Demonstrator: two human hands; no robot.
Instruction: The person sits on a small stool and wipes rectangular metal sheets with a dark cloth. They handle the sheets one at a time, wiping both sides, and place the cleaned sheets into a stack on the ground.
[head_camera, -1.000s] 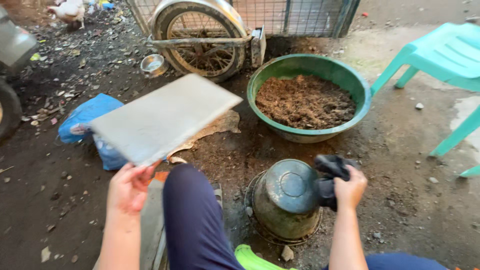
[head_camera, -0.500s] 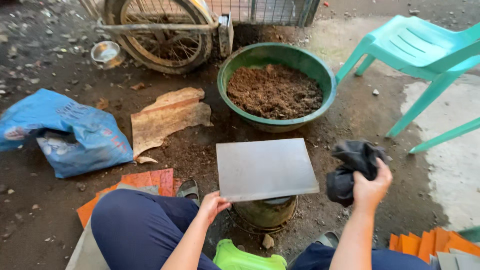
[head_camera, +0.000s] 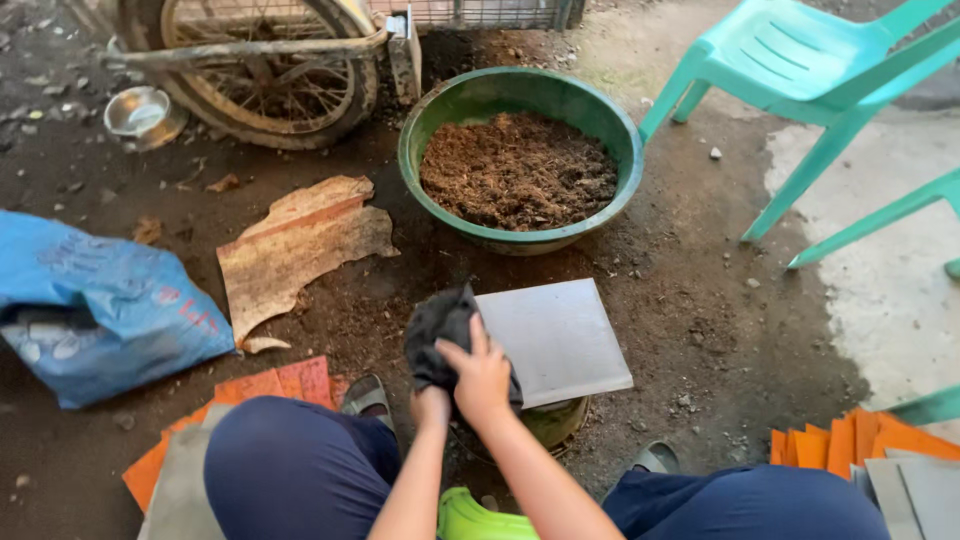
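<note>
We see the right hand (head_camera: 483, 375) clenched around a dark cloth (head_camera: 440, 335), pressing it onto the left edge of a grey square tile (head_camera: 555, 340) — the tile lies flat on a metal pot (head_camera: 553, 420) between the knees. The left hand (head_camera: 432, 408) sits beneath the right one, mostly hidden, so we cannot tell its grip. At twelve o'clock from the tile stands a green basin (head_camera: 520, 95) of brown soil; at nine o'clock, a blue sack (head_camera: 95, 310).

The person wears dark navy trousers (head_camera: 290, 465) over both legs. Grey sandals (head_camera: 366, 394) show at the feet. Both forearms (head_camera: 525, 475) are bare, with no sleeves, and the hands (head_camera: 478, 375) are ungloved.
</note>
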